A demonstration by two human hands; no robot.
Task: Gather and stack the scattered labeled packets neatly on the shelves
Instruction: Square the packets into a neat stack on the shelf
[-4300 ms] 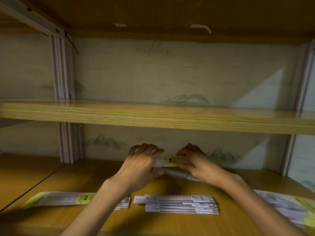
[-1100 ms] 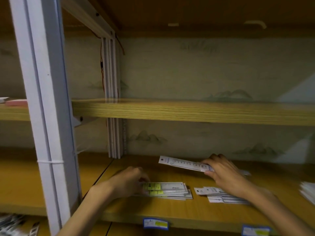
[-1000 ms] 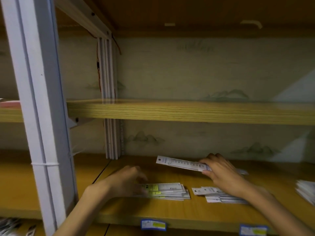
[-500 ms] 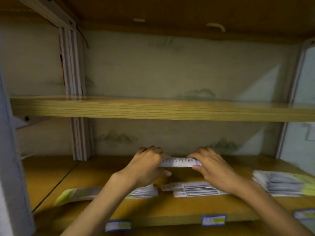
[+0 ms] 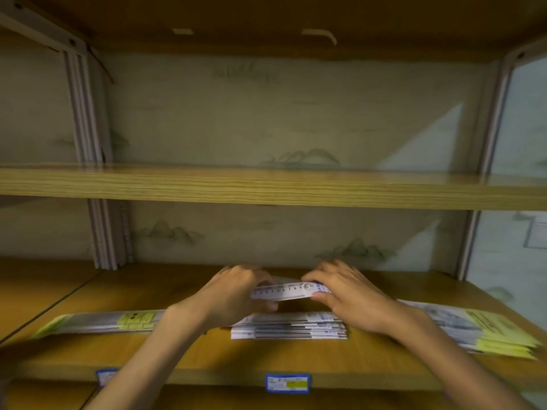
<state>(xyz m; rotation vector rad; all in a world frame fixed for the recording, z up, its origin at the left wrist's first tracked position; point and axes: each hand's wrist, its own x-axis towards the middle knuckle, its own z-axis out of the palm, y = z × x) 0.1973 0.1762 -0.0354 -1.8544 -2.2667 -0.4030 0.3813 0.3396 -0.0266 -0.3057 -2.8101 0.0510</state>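
White ruler packet (image 5: pixel 288 292), probably light, thin and bendy, was pinched at each end by the left hand (image 5: pixel 236 294) and right hand (image 5: pixel 344 297), just above a stack (image 5: pixel 288 328) on the wooden shelf (image 5: pixel 266 358).

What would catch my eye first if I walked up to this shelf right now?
Two hands, left hand and right hand, holding a ruler-marked packet between them above a white stack on the lower shelf. Yellow-labelled packets lie at left and right.
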